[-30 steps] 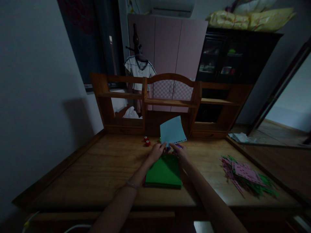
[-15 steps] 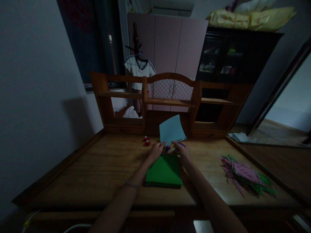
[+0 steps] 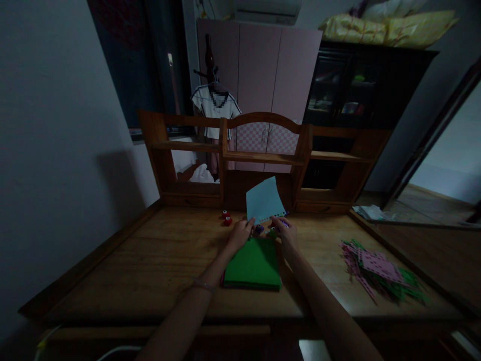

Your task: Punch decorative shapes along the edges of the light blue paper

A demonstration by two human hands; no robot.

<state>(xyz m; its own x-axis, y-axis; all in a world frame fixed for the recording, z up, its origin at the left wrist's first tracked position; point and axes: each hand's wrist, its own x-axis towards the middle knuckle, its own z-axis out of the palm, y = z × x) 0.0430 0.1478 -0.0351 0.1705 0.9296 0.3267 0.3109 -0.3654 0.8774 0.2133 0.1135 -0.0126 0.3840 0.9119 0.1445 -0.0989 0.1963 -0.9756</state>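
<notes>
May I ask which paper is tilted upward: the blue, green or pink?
The blue sheet, slanting up from the left hand; the green stack lies flat, and the pink sheet lies on strips.

Here's the left hand (image 3: 242, 234) pinching the blue sheet (image 3: 263, 199) at its seven o'clock corner, the right hand (image 3: 286, 235) at five, by the holed edge! A small purple thing (image 3: 259, 229) sits between them. Red pieces (image 3: 227, 220) at ten from the left hand, green stack (image 3: 253, 265) at six, paper pile (image 3: 382, 268) at the stack's three.
</notes>
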